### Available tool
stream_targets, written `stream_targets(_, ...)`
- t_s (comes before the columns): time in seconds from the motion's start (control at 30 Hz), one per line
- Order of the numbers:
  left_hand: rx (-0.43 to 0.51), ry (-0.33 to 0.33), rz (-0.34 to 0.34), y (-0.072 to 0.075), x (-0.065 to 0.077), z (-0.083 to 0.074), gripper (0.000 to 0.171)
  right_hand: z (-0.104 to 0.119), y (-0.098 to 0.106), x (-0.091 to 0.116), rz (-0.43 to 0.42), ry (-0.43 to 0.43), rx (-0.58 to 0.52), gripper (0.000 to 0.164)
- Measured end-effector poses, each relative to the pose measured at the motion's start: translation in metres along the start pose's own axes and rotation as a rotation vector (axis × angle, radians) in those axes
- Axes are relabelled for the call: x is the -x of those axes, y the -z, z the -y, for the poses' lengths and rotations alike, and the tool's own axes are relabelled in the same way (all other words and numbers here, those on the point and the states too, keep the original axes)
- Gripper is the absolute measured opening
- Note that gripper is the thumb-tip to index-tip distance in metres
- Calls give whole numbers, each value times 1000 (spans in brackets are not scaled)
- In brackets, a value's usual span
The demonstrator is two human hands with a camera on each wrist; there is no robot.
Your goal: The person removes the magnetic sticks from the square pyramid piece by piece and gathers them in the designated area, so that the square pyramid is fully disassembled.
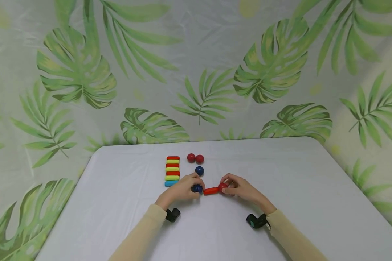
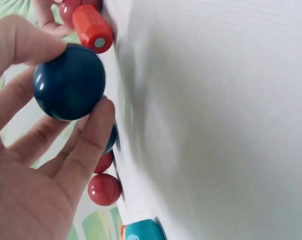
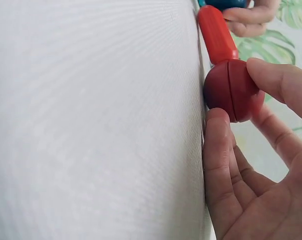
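My left hand [image 1: 187, 185] pinches a dark blue ball [image 2: 69, 82] between thumb and fingers, close to the free end of a red rod [image 1: 210, 191]. That rod end carries a round metal disc, visible in the left wrist view. At the rod's other end, a red ball [image 3: 233, 90] with a seam around it meets the rod. My right hand [image 1: 243, 187] grips this red ball with thumb and fingertips, low at the white table surface. The blue ball appears apart from the rod in the left wrist view.
Left of the hands, red and yellow rods [image 1: 172, 165] lie in a stacked column, with a light blue rod [image 1: 171, 183] nearest me. Two red balls [image 1: 195, 158] and another blue ball [image 1: 199, 170] rest behind my left hand. A leaf-patterned cloth [image 1: 209, 47] hangs behind the white table [image 1: 101, 203].
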State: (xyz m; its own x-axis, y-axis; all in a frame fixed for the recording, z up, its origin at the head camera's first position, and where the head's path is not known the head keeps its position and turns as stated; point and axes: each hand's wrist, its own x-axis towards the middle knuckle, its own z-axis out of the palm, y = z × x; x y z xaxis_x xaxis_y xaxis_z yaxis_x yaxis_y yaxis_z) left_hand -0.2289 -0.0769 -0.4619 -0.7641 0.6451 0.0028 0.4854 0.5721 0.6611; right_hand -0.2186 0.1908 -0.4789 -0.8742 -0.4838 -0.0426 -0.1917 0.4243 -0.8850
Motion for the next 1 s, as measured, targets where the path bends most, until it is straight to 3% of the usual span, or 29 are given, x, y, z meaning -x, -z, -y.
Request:
stream_targets(0.07,71,5,-104,2,-2,3,19,8,1,2,5,-2,-7,25)
stream_targets(0.2,218,57,-398,9,-10,12,24,26,2,8,14,-15,-24,25)
stream_targets(0.3,258,149,-509,13,-18,17,26,33,3,11,15,-27,-23,26)
stream_targets(0.4,251,227,-503,12,-27,21,25,35,2,12,16,-31,-23,26)
stream_targets(0.57,172,251,-479,9,-36,28,21,31,1,9,18,-24,-28,25)
stream_targets(0.8,117,236,-520,4,-22,17,20,2,-2,-1,0,-20,-23,26)
stream_targets(0.87,137,216,-454,0,-14,9,17,-2,-2,-1,-7,-23,-15,27)
stream_targets(1.0,186,179,-233,-15,-2,-8,16,-6,0,-2,-14,-14,-18,27)
